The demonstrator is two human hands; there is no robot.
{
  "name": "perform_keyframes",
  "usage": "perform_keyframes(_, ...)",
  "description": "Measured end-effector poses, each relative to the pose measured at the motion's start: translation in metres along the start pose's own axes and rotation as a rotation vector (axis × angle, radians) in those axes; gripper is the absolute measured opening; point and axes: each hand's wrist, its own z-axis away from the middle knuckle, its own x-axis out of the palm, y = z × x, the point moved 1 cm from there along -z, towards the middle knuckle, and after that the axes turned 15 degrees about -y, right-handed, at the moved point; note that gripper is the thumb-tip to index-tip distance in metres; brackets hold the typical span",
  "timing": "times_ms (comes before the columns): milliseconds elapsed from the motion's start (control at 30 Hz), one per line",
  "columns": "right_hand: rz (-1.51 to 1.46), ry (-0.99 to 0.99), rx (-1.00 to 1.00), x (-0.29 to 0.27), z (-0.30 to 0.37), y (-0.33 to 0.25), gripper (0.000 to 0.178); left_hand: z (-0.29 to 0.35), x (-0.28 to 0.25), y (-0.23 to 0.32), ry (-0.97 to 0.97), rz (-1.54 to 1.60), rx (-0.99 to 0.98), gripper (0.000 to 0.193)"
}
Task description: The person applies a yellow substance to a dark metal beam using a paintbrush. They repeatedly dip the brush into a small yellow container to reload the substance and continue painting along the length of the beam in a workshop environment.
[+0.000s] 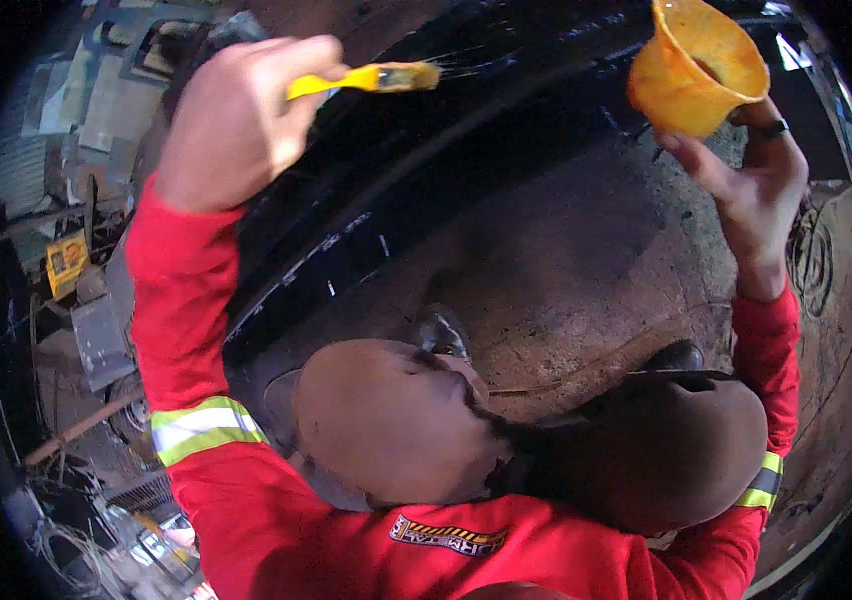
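My left hand [231, 125] is closed around the yellow handle of a small paintbrush [376, 78], its short bristles pointing right. Behind the brush runs a long, glossy black metal surface [426, 130] with light streaks along it; I cannot tell whether the bristles touch it. On the right, my right hand [761, 195] grips a yellow-orange cup [681, 85] with a flared rim from below, thumb on the near side. The cup is tilted so that part of its inside shows, with a dark spot in it. A dark ring sits on one finger of that hand.
My bent knees [396, 420] are below the hands, over a brown, dusty floor [586, 270]. A coiled cable [812, 260] lies at the right. Flat metal sheets [111, 105], a yellow printed panel [67, 263] and other scrap crowd the left side.
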Motion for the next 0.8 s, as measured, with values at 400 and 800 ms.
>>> perform_keyframes(400, -0.125, -0.332, -0.11, 0.016, -0.065, -0.062, 0.054, 0.146, 0.095, -0.047, 0.349, 0.306, -0.185, 0.022)
perform_keyframes(800, -0.158, -0.332, -0.165, 0.052, -0.074, -0.075, 0.054, 0.192, 0.092, -0.029, 0.486, 0.391, -0.323, 0.017)
